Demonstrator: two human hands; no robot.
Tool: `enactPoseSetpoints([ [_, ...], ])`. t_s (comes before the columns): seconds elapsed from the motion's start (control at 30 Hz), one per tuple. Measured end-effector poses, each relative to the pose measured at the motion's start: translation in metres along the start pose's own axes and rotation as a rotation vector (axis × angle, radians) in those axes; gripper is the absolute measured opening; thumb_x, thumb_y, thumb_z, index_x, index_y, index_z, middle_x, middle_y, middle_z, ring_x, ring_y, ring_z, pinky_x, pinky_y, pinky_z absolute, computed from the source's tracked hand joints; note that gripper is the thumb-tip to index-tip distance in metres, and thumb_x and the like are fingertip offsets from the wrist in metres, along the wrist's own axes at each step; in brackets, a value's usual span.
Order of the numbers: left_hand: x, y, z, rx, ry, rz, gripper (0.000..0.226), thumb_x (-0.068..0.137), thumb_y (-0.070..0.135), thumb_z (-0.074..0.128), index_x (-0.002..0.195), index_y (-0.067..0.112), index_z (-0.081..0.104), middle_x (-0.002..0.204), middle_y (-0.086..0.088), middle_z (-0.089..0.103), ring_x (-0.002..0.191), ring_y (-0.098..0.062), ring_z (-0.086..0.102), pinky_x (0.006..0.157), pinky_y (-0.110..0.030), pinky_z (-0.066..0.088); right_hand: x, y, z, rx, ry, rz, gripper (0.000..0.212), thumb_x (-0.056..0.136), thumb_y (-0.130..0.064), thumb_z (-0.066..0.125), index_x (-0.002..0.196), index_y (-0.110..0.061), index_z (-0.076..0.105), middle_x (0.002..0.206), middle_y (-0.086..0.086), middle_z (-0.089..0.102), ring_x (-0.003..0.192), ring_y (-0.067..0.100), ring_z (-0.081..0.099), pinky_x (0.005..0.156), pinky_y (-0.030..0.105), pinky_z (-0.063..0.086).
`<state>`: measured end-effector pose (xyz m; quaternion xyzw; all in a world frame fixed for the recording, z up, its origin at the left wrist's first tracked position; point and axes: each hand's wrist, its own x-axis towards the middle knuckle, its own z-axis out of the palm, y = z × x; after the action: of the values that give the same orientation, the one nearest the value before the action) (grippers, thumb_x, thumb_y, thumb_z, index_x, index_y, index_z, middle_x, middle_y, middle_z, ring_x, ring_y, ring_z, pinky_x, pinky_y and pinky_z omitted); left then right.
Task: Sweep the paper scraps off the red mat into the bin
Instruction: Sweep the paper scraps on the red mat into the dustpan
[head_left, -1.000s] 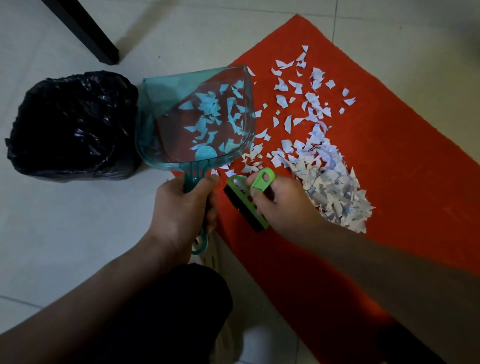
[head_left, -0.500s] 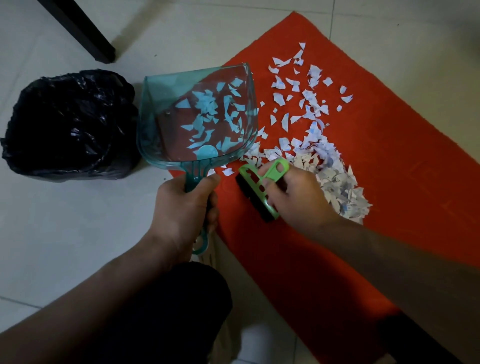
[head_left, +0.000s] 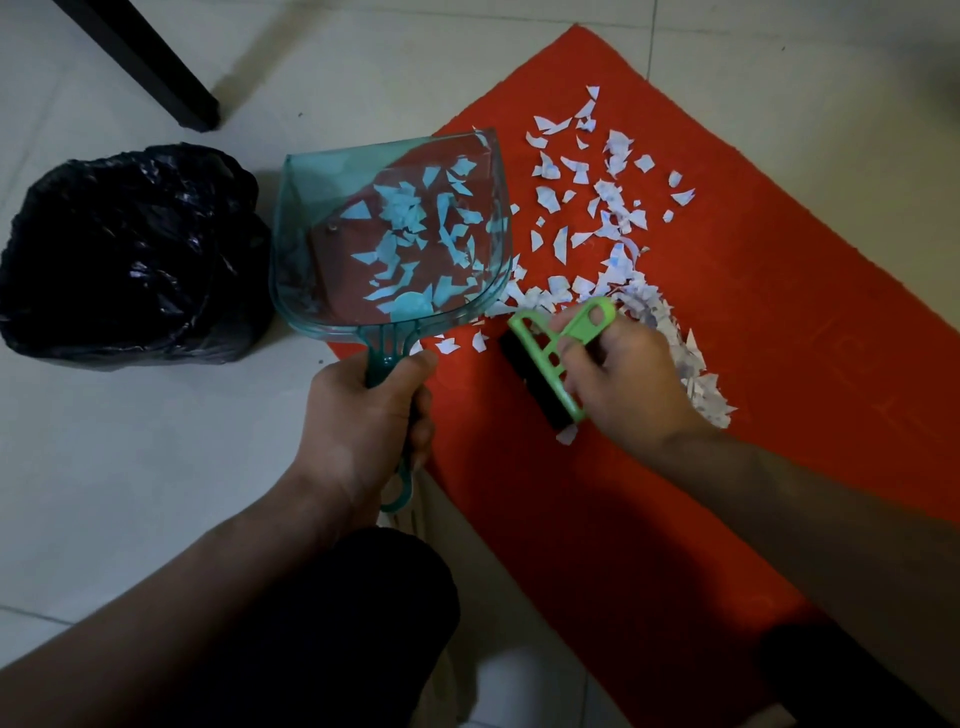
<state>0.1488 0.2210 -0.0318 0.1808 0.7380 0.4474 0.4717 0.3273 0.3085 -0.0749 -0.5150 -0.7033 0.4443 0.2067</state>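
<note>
A pale tiled floor (head_left: 130, 467) with thin grout lines fills the left and far parts of the scene. At the far left a black furniture leg (head_left: 150, 62) slants down to the tiles, its foot resting flat on them.

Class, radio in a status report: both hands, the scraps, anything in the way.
Left hand grips dustpan, some scraps aboard. Right hand holds green brush. Most paper scraps on red mat. Bin beside pan, nothing between.
</note>
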Motion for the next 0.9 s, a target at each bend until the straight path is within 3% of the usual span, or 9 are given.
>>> enactPoseSetpoints([
  [0.13,0.002,-0.001,-0.004,-0.018,0.009,-0.007,0.033,0.092,0.018,0.063,0.064,0.007,0.049,0.051,-0.008,0.044,0.038,-0.019,0.037,0.038,-0.025,0.033,0.012,-0.001,-0.016,-0.039,0.116,-0.026,0.012,0.097,-0.014,0.051,0.100,-0.017,0.062,0.073,-0.011,0.059,0.062,0.029,0.062,0.052,0.043,0.053],
  [0.27,0.004,0.000,-0.007,-0.024,0.003,0.003,0.032,0.092,0.017,0.062,0.065,0.006,0.049,0.052,-0.008,0.044,0.037,-0.018,0.037,0.038,-0.026,0.033,0.007,-0.014,-0.003,0.046,0.067,-0.042,0.012,0.095,-0.012,0.052,0.096,-0.017,0.062,0.074,-0.004,0.063,0.063,0.032,0.063,0.053,0.045,0.052],
  [0.37,0.005,0.000,-0.010,-0.003,0.008,0.014,0.033,0.092,0.019,0.062,0.064,0.007,0.050,0.050,-0.007,0.045,0.038,-0.019,0.038,0.039,-0.027,0.034,0.004,-0.020,0.015,0.108,-0.024,-0.019,0.013,0.095,-0.010,0.052,0.097,-0.017,0.062,0.070,-0.014,0.058,0.061,0.022,0.062,0.052,0.031,0.053],
  [0.5,0.005,-0.003,-0.015,0.006,-0.009,0.008,0.034,0.093,0.020,0.062,0.064,0.007,0.050,0.049,-0.006,0.045,0.040,-0.020,0.039,0.041,-0.028,0.035,0.003,-0.023,0.032,0.052,-0.140,-0.004,0.015,0.096,-0.014,0.054,0.105,-0.013,0.065,0.068,-0.014,0.056,0.060,0.014,0.061,0.048,0.016,0.047],
  [0.57,0.004,-0.003,-0.016,-0.005,-0.011,0.003,0.033,0.093,0.019,0.061,0.064,0.006,0.050,0.049,-0.006,0.045,0.040,-0.019,0.039,0.040,-0.027,0.035,0.005,-0.023,0.030,0.035,-0.126,0.023,0.018,0.097,-0.015,0.052,0.110,-0.012,0.064,0.071,-0.011,0.057,0.065,0.020,0.064,0.052,0.024,0.053],
  [0.67,0.004,-0.002,-0.017,-0.005,-0.010,0.010,0.033,0.094,0.019,0.061,0.066,0.006,0.050,0.049,-0.005,0.045,0.039,-0.019,0.039,0.040,-0.027,0.035,0.015,-0.016,0.013,-0.014,0.026,0.020,0.018,0.098,-0.015,0.049,0.110,-0.013,0.062,0.077,-0.001,0.062,0.070,0.030,0.066,0.060,0.045,0.057],
  [0.7,0.004,-0.002,-0.017,0.003,-0.009,0.012,0.033,0.094,0.019,0.061,0.066,0.006,0.050,0.049,-0.005,0.045,0.039,-0.019,0.039,0.040,-0.027,0.036,0.018,-0.014,0.006,-0.033,0.075,0.006,0.016,0.098,-0.016,0.049,0.108,-0.014,0.062,0.079,0.002,0.064,0.070,0.030,0.066,0.058,0.046,0.057],
  [0.8,0.004,-0.002,-0.017,0.000,-0.005,0.011,0.033,0.094,0.019,0.061,0.065,0.006,0.050,0.049,-0.007,0.045,0.039,-0.020,0.038,0.040,-0.027,0.035,0.016,-0.014,-0.005,-0.022,0.091,-0.044,0.011,0.097,-0.016,0.050,0.101,-0.020,0.059,0.079,0.003,0.065,0.066,0.026,0.066,0.049,0.031,0.054],
  [0.9,0.003,-0.001,-0.012,-0.017,-0.011,-0.002,0.030,0.093,0.018,0.061,0.068,0.007,0.050,0.052,-0.007,0.045,0.039,-0.020,0.038,0.039,-0.026,0.034,0.001,-0.013,-0.003,0.052,-0.014,-0.049,0.014,0.093,-0.010,0.053,0.093,-0.022,0.061,0.074,0.001,0.065,0.063,0.032,0.063,0.054,0.045,0.054],
])
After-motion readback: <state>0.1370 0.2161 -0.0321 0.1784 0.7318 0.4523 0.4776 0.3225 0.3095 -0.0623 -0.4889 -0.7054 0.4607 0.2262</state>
